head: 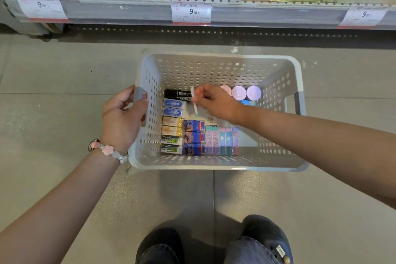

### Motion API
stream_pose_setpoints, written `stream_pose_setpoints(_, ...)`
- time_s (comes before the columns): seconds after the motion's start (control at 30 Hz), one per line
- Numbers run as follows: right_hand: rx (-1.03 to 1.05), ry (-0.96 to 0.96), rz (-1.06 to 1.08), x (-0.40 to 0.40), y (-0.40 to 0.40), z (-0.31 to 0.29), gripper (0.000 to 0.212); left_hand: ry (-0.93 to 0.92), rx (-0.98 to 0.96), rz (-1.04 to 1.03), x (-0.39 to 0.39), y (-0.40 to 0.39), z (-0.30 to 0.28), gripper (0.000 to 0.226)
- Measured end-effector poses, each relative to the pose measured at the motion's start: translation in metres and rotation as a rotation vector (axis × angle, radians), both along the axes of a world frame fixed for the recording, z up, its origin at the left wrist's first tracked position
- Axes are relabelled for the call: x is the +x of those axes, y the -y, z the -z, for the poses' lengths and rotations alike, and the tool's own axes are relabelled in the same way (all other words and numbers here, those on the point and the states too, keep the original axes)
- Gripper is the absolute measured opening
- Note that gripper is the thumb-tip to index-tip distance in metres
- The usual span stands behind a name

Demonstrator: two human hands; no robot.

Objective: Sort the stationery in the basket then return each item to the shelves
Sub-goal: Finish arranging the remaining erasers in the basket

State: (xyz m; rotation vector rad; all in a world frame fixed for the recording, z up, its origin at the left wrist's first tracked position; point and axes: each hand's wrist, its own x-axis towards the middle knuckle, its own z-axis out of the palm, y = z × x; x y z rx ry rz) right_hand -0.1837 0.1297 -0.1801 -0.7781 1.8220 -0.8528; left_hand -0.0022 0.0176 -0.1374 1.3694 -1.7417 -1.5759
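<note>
In the head view, a pale perforated basket [218, 70] is seen standing on the floor [53, 113] in front of the shelves [128, 9]. The handle on the basket's left side is gripped by the left hand [123, 117], its fingers curled round it. A slim white pen with a green tip [194, 100] is pinched between the fingertips of the right hand [214, 102], inside the basket near its far wall and above the other stock. The pinch appears light and is taken near the pen's upper end, so the pen could swing or slip and fall among the sorted rows, knocking them out of line. Inside the basket, against its left wall, a column of boxed erasers [172, 126] is laid, with a black marker [177, 94] at the far end. Beside that column, blue packets [194, 137] are stacked, and next to them pastel lead cases [222, 140] are ranged side by side. At the far wall, right of the pen, round pink lids [246, 92] are lined up. A white barcoded item lies partly hidden under the right hand.
</note>
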Motion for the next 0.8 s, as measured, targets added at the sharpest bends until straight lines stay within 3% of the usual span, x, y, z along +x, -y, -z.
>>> stream_pose_setpoints(0.17, 0.132, 0.549, 0.153, -0.009, -0.014, -0.031, 0.011, -0.006, 0.002, 0.0, -0.001, -0.001, -0.001, 0.021)
stream_pose_setpoints(0.23, 0.182, 0.594, 0.137, -0.013, -0.021, -0.038, 0.012, -0.009, 0.0, 0.002, -0.001, -0.001, -0.002, 0.021)
stream_pose_setpoints(0.33, 0.235, 0.422, 0.08, -0.02, -0.029, -0.041, 0.013, -0.017, -0.001, -0.001, -0.001, -0.001, -0.002, 0.021)
stream_pose_setpoints(0.4, 0.278, 0.175, 0.01, -0.029, -0.031, -0.038, 0.019, -0.022, -0.001, -0.002, -0.001, -0.002, -0.003, 0.021)
stream_pose_setpoints(0.47, 0.387, -0.173, -0.203, -0.041, -0.032, -0.04, 0.016, -0.024, -0.006, 0.0, -0.001, -0.001, -0.003, 0.021)
stream_pose_setpoints(0.53, 0.521, -0.346, -0.432, -0.047, -0.035, -0.043, 0.013, -0.02, -0.007, 0.001, -0.001, -0.001, -0.002, 0.022)
stream_pose_setpoints(0.7, 0.819, -0.338, -0.67, -0.038, -0.05, -0.034, 0.024, -0.035, 0.003, 0.003, -0.001, -0.001, 0.0, 0.019)
stream_pose_setpoints(0.8, 0.855, -0.369, -0.662, -0.035, -0.051, -0.019, 0.029, -0.033, -0.002, 0.011, -0.001, 0.0, 0.001, 0.018)
